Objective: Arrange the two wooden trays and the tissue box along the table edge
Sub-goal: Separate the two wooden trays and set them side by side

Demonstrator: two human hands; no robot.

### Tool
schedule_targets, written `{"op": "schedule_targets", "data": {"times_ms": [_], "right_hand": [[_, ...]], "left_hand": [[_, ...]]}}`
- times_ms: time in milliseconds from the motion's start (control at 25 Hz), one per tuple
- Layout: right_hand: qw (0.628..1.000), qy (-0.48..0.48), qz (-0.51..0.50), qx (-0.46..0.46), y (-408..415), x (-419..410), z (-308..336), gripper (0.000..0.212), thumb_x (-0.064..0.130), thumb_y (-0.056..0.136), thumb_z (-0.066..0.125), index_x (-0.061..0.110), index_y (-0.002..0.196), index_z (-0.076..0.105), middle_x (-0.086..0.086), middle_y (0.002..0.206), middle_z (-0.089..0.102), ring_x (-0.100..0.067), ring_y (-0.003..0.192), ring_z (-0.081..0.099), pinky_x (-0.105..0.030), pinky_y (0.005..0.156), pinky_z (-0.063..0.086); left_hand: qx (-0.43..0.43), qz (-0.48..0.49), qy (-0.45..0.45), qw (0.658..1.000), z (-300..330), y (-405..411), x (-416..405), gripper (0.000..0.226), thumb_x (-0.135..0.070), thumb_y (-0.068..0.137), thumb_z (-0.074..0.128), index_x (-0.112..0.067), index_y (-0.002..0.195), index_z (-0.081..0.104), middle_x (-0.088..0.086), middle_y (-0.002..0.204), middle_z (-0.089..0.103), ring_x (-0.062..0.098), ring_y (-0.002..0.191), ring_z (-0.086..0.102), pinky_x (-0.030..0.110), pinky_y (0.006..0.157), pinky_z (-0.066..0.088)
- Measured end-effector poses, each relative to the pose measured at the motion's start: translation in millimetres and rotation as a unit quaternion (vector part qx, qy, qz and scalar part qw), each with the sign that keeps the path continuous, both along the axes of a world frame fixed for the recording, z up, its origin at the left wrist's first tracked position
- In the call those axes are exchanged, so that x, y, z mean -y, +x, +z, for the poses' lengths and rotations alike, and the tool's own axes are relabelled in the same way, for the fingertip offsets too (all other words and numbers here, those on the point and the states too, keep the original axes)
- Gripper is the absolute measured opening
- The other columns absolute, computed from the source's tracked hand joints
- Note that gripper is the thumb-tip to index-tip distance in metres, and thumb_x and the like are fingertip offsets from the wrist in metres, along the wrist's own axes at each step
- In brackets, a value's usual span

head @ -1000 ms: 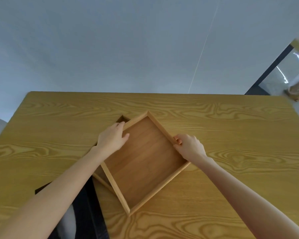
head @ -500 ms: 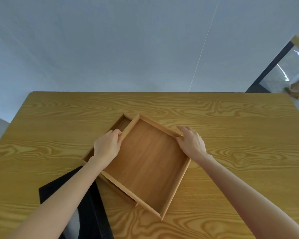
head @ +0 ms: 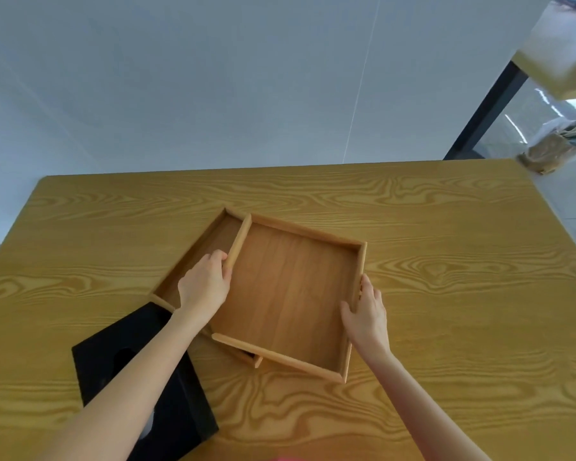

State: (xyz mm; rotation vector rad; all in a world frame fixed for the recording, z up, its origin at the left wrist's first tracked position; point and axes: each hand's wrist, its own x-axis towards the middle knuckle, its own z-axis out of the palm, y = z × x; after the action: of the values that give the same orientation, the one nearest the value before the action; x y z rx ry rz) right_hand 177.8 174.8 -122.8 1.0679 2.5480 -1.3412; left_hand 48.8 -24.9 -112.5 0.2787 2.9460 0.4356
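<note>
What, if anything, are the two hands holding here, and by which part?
Both hold the upper wooden tray by opposite side rails: the left hand on its left rail, the right hand on its right rail.

Upper wooden tray (head: 290,294) lies skewed atop lower tray (head: 193,257); black tissue box (head: 113,347) beside them.

text: none legible | labels: none | numbers: none
</note>
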Motion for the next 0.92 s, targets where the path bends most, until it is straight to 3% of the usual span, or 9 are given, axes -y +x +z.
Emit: {"op": "schedule_targets", "data": {"times_ms": [360,720,920], "right_hand": [[0.998,-0.009,-0.043,-0.043,13.8,-11.2,-0.1,0.051,0.009,0.090,0.054,0.008,0.138,0.036,-0.014,0.133,0.053,-0.026,0.123,0.049,-0.038,0.101,0.041],[0.987,0.034,-0.155,-0.038,34.8,-72.3,8.0,0.045,0.002,0.089,0.047,0.010,0.133,0.045,-0.014,0.128,0.059,-0.032,0.118,0.053,-0.046,0.102,0.041],[0.979,0.053,-0.194,-0.014,57.6,-96.3,6.3,0.042,0.004,0.090,0.047,0.011,0.131,0.048,-0.014,0.126,0.061,-0.034,0.116,0.054,-0.046,0.099,0.042]], "left_hand": [[0.026,0.015,0.020,0.999,3.5,31.6,4.7,0.040,-0.024,0.092,0.045,-0.013,0.130,0.043,0.009,0.119,0.061,0.026,0.102,0.061,0.035,0.075,0.050],[0.009,-0.043,0.110,0.993,6.9,67.2,-56.4,0.041,-0.024,0.090,0.051,-0.012,0.129,0.046,0.006,0.106,0.063,0.012,0.072,0.056,0.019,0.055,0.041],[0.027,-0.075,0.104,0.991,1.3,83.6,-86.2,0.041,-0.026,0.091,0.049,-0.012,0.130,0.046,0.005,0.112,0.062,0.020,0.091,0.063,0.026,0.069,0.045]]}}
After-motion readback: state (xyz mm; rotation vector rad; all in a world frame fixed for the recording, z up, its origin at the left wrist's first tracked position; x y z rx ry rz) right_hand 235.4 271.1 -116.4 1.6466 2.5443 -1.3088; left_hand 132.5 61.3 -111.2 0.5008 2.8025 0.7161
